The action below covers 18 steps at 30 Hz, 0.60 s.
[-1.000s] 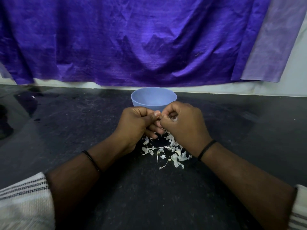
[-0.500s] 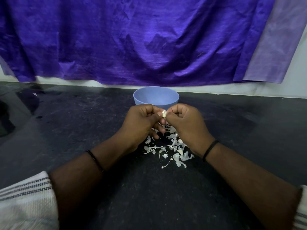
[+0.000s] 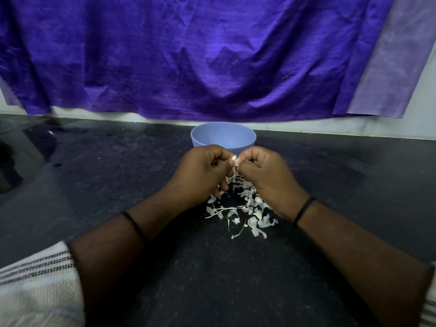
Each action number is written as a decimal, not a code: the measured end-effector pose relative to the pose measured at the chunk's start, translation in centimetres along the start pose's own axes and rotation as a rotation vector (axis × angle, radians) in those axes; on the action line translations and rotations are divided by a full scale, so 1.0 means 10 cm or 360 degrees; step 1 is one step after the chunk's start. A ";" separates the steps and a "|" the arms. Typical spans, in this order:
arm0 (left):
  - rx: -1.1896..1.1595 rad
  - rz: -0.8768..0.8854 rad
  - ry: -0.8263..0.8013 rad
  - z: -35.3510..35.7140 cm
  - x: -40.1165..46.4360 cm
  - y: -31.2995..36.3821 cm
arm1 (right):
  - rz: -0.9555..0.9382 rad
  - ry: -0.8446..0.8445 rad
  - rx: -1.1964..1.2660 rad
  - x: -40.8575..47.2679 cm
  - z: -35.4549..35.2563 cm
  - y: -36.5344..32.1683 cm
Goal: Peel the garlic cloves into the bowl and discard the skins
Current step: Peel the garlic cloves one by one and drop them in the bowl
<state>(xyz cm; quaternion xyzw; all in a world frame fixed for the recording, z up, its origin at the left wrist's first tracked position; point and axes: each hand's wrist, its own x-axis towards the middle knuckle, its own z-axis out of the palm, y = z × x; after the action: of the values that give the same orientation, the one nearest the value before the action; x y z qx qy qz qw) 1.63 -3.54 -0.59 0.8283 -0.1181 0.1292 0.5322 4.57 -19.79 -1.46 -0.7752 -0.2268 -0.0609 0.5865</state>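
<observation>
A small pale garlic clove [image 3: 235,160] is pinched between the fingertips of my left hand [image 3: 203,172] and my right hand [image 3: 265,175], just in front of the light blue bowl [image 3: 223,135]. A thin strip of skin hangs down from the clove between the two hands. Below and behind my hands lies a scattered pile of white garlic skins [image 3: 245,208] on the dark countertop [image 3: 118,185]. The inside of the bowl is hidden from this angle.
A purple cloth [image 3: 188,57] hangs on the wall behind the bowl. A dark object [image 3: 7,171] sits at the counter's far left edge. My striped sleeves show at the bottom corners.
My hands have lifted slightly toward the bowl, and the clove now shows between the fingertips with a strip of skin pulled down from it.
</observation>
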 end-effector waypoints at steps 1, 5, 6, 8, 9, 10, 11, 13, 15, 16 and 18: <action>-0.0003 0.0005 0.0004 0.00 0.00 0.00 | -0.0003 0.0007 -0.0001 0.00 0.00 0.00; -0.0040 -0.0004 -0.0031 0.00 0.01 -0.01 | -0.0006 0.0053 0.0033 0.01 0.02 -0.03; -0.0059 -0.0016 -0.0064 0.00 0.01 -0.02 | 0.0004 0.0093 0.0060 0.02 0.01 -0.03; -0.0141 -0.0045 -0.0105 -0.02 0.02 -0.02 | 0.0005 0.0167 0.0089 0.05 -0.05 -0.03; -0.0198 -0.0058 -0.0101 -0.03 0.02 -0.02 | -0.0010 0.0179 0.0076 0.05 -0.08 -0.03; -0.0245 -0.0068 -0.0079 -0.04 0.03 -0.02 | -0.0029 0.0173 0.0040 0.05 -0.10 -0.02; -0.0269 -0.0070 -0.0045 -0.05 0.03 -0.02 | -0.0056 0.0155 -0.0013 0.05 -0.11 -0.01; -0.0261 -0.0072 0.0033 -0.07 0.04 -0.05 | -0.0094 0.0121 -0.0099 0.03 -0.09 0.01; -0.0234 -0.0083 0.0085 -0.07 0.05 -0.07 | -0.0116 0.0115 -0.0137 0.01 -0.07 0.01; -0.0209 -0.0093 0.0105 -0.08 0.05 -0.07 | -0.0124 0.0117 -0.0145 0.01 -0.06 0.00; -0.0126 -0.0098 0.0131 -0.07 0.05 -0.07 | -0.0153 0.0128 -0.0142 -0.01 -0.06 -0.03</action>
<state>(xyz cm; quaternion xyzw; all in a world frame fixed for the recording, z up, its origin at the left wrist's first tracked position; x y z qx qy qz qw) 2.25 -2.61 -0.73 0.8040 -0.0755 0.1420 0.5725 4.46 -20.32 -1.04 -0.7857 -0.2370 -0.1302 0.5564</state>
